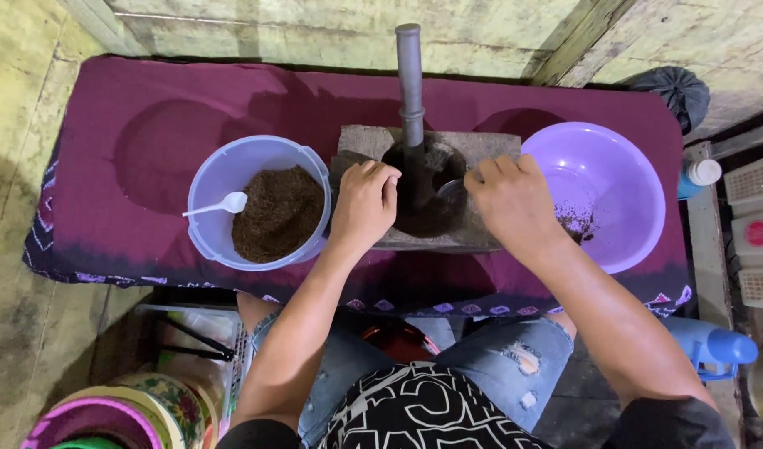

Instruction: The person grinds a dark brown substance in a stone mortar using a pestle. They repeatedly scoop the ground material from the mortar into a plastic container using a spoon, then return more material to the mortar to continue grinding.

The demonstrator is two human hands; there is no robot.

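Observation:
A square stone mortar (481,150) stands mid-table on a maroon cloth (140,125), with a dark metal pestle (409,83) upright in its dark hollow. My left hand (365,204) rests curled on the mortar's left rim, holding nothing that I can see. My right hand (514,199) is closed on a metal spoon (453,188) whose bowl dips into the hollow at its right side. Left of the mortar a pale blue bucket (211,179) holds brown ground powder and a white plastic spoon (219,204). To the right is a purple basin (627,179) with a little dark powder.
A black bag (672,87) lies at the far right corner. A blue-and-white bottle (696,177) and white crates (754,224) stand off the table's right edge, a blue jug (714,345) below. Colourful stacked bowls (140,407) sit on the floor at lower left.

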